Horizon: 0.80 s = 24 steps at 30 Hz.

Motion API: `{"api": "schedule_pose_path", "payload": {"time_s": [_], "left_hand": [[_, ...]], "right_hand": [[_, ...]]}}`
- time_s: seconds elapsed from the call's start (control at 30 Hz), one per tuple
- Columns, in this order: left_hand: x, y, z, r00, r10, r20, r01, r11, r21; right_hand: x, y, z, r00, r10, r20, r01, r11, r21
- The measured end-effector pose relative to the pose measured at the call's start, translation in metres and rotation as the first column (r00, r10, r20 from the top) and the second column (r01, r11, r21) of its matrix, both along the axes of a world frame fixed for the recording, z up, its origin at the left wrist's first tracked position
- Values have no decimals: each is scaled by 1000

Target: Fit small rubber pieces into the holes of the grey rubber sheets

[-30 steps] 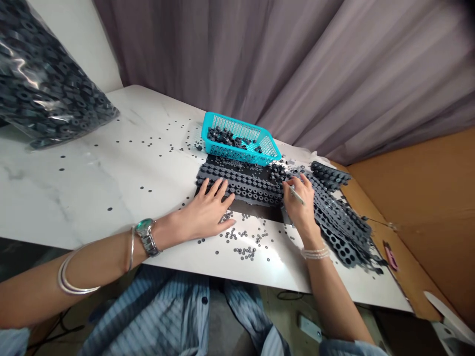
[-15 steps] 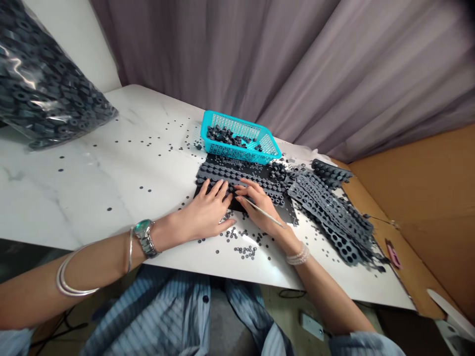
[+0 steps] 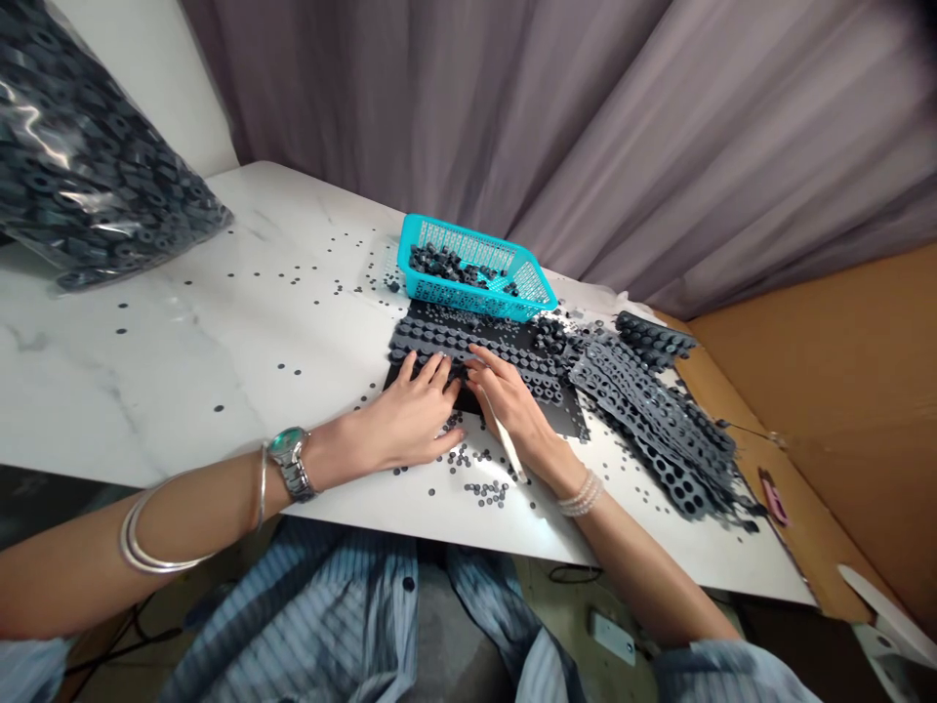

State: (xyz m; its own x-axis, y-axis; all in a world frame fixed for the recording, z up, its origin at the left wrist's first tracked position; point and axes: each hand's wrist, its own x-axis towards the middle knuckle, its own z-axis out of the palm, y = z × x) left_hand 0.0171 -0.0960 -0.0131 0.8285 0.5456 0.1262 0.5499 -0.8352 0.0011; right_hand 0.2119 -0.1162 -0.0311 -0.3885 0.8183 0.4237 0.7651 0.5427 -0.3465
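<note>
Left hand (image 3: 410, 410): spread, pressing the rubber sheet (image 3: 439, 337) flat.
Right hand (image 3: 509, 400): curled, pinching a pick (image 3: 505, 444), tip hidden from my view.
Far: blue basket (image 3: 468, 232) of rubber rings (image 3: 446, 262).

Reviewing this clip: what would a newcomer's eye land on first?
The turquoise plastic basket stands out on the far side of the white marble table, holding dark rubber rings. At centre, the left hand and right hand rest on a dark rubber sheet, the right holding a thin pale stick.
</note>
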Motion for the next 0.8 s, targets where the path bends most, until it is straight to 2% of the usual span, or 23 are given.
{"api": "schedule_pose_path", "payload": {"time_s": [0.13, 0.27, 0.37, 0.43, 0.6, 0.8], "left_hand": [[0, 0, 1, 1000, -16, 6, 16, 1000, 16], [-1, 1, 1, 1000, -18, 4, 18, 1000, 7], [-2, 1, 0, 1000, -17, 1, 17, 1000, -4], [-3, 1, -1, 1000, -13, -3, 12, 1000, -7], [-3, 0, -2, 1000, -13, -15, 13, 1000, -4], [-2, 0, 0, 999, -4, -39, 4, 1000, 18]], "right_hand": [[5, -1, 8, 1000, -15, 25, 14, 999, 41], [21, -1, 20, 967, -220, -127, 236, 964, 126], [30, -5, 23, 941, -284, -182, 308, 944, 120], [28, -8, 21, 943, -270, -194, 285, 957, 56], [9, -12, 13, 974, -120, -193, 91, 984, -155], [2, -7, 7, 988, -86, -131, 66, 987, -146]]}}
